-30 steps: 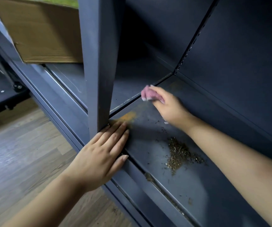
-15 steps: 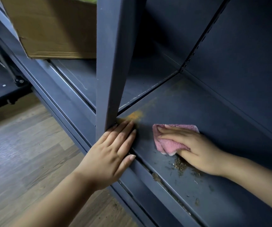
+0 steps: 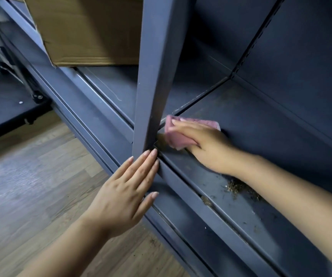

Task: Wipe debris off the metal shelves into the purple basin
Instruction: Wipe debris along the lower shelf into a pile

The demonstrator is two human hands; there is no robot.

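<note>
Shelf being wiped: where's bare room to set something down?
Free: shelf back, from pink cloth to rear wall. Crowded: front corner by upright post, with both hands; debris lies under the right forearm.

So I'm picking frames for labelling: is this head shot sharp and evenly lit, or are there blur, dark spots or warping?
Head view: the right hand and pink cloth are slightly motion-blurred; the left hand is sharp. The shelf's back panel is dim and low in contrast, while the wood floor carries a pale sheen. Wide-angle distortion tilts the upright post.
</note>
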